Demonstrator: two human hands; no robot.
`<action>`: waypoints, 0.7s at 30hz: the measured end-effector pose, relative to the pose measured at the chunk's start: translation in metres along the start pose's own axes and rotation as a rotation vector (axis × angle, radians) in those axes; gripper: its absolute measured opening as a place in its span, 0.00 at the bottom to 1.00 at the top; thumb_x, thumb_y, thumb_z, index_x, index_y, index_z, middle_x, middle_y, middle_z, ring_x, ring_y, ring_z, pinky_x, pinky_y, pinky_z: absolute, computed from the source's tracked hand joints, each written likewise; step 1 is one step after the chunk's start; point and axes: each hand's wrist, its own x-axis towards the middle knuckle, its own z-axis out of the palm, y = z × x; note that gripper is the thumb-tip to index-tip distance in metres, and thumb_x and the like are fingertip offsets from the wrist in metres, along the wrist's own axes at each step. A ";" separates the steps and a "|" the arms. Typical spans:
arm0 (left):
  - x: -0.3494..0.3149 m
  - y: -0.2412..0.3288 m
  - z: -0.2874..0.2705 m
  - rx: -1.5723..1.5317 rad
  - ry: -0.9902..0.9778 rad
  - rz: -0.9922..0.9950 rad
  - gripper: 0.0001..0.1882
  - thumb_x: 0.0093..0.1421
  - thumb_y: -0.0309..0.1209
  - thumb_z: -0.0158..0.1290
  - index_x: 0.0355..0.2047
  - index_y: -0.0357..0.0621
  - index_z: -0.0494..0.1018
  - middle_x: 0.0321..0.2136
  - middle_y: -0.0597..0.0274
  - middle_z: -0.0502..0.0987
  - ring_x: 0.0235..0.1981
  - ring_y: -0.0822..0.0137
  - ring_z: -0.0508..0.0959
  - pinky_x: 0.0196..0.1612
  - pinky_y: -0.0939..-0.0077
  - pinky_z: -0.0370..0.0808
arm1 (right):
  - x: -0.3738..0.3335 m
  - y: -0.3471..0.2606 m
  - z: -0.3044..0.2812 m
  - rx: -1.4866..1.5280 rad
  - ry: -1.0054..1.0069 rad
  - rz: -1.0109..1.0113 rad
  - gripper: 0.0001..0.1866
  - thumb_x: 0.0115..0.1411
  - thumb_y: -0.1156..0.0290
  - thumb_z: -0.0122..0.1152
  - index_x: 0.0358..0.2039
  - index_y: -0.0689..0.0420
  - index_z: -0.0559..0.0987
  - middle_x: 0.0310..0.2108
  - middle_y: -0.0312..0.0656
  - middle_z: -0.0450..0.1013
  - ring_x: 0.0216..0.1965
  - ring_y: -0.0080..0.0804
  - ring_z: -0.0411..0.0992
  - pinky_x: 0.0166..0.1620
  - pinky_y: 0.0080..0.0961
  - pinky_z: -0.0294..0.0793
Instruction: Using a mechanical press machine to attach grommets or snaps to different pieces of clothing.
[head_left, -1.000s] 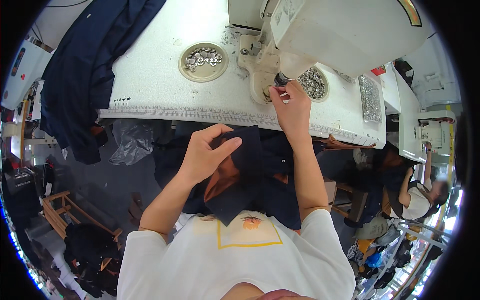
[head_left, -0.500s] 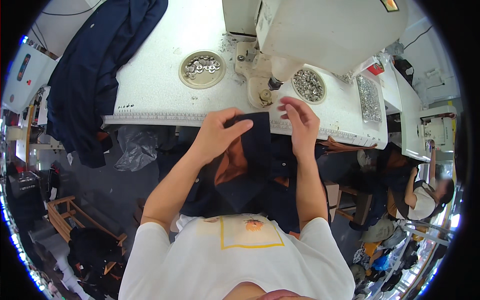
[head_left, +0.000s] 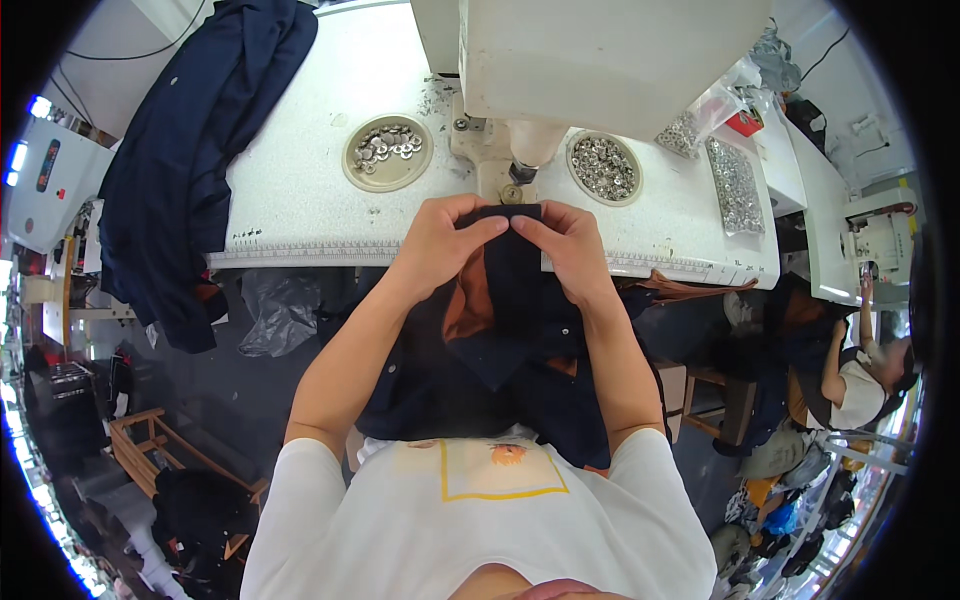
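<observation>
My left hand (head_left: pixel 440 240) and my right hand (head_left: pixel 566 245) pinch the top edge of a dark navy garment (head_left: pixel 515 290), thumbs nearly meeting on it. The rest of it, with a brown lining (head_left: pixel 468 305), drapes over my lap. Its held edge lies right in front of the lower die (head_left: pixel 511 193) of a white snap-press machine (head_left: pixel 590 60). The press's dark upper die (head_left: pixel 522 172) hangs just above. Left of the machine is a round dish of silver button caps (head_left: pixel 388 152); to its right, another dish holds small metal fastener parts (head_left: pixel 604 168).
A navy garment (head_left: pixel 190 150) hangs over the table's left end. A ruler strip (head_left: pixel 320 254) runs along the front edge. Bags of metal parts (head_left: pixel 735 185) lie at the right. Wooden stools (head_left: pixel 180 450) stand on the floor, and another person (head_left: pixel 855 385) sits far right.
My right hand has come down and left onto the garment's edge, taking hold of it beside my left hand. The edge has moved up toward the machine's die. The view has shifted slightly.
</observation>
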 end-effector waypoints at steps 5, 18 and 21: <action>0.024 0.001 0.000 0.027 0.091 0.137 0.07 0.58 0.23 0.55 0.36 0.32 0.74 0.30 0.64 0.77 0.32 0.79 0.74 0.35 0.85 0.71 | 0.013 -0.011 0.010 -0.157 0.157 -0.094 0.06 0.56 0.74 0.62 0.30 0.64 0.79 0.25 0.33 0.75 0.26 0.13 0.68 0.29 0.13 0.66; 0.037 -0.009 0.001 0.002 0.179 0.072 0.10 0.54 0.26 0.57 0.35 0.31 0.74 0.28 0.57 0.79 0.29 0.74 0.76 0.33 0.80 0.72 | 0.033 -0.002 0.001 -0.351 0.214 -0.130 0.09 0.54 0.72 0.65 0.23 0.60 0.74 0.19 0.29 0.69 0.20 0.12 0.63 0.23 0.13 0.61; 0.038 -0.008 0.000 -0.019 0.144 0.025 0.11 0.54 0.26 0.57 0.35 0.30 0.74 0.29 0.56 0.79 0.30 0.73 0.76 0.34 0.79 0.72 | 0.027 -0.012 0.001 -0.131 0.142 0.060 0.09 0.54 0.71 0.65 0.22 0.58 0.74 0.19 0.30 0.70 0.20 0.14 0.65 0.24 0.13 0.63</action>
